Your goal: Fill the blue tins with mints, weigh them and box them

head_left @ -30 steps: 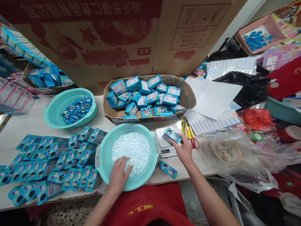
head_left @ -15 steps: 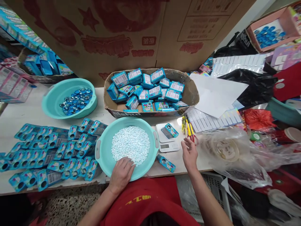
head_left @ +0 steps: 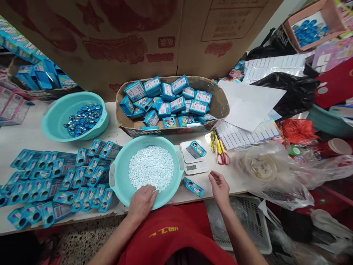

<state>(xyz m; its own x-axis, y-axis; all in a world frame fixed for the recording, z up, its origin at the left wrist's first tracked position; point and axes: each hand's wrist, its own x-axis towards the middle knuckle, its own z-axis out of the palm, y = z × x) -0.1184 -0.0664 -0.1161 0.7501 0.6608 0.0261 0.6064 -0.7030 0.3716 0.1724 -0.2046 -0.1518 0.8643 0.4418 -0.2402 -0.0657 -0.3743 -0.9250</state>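
Observation:
My left hand (head_left: pixel 142 202) rests over the near rim of a turquoise basin (head_left: pixel 119 187), its fingertips at the edge of the small pale candies (head_left: pixel 151 167). Those fingers are loosely bent with the thumb apart, and no held item shows. Beyond the basin's right handle, a blue candy box (head_left: pixel 196 149) lies on a white digital scale (head_left: pixel 190 157) whose display is lit. My right hand (head_left: pixel 220 187) hovers over the table edge, empty, with fingers slightly curled and apart. Between that hand and the basin lies another blue box (head_left: pixel 193 187) with a round opening.
Several blue boxes (head_left: pixel 79 178) with round holes stand in rows at left. A second basin (head_left: pixel 52 127) contains blue and silver caps. Behind is a cut carton (head_left: pixel 132 131) of blue boxes. Scissors (head_left: pixel 222 157), a sheet of paper (head_left: pixel 248 105) and clear plastic (head_left: pixel 278 180) lie at right.
My right hand set the blue box on the scale, let go and drew back toward the table edge. My left hand stayed at the basin, its fingers now closer together.

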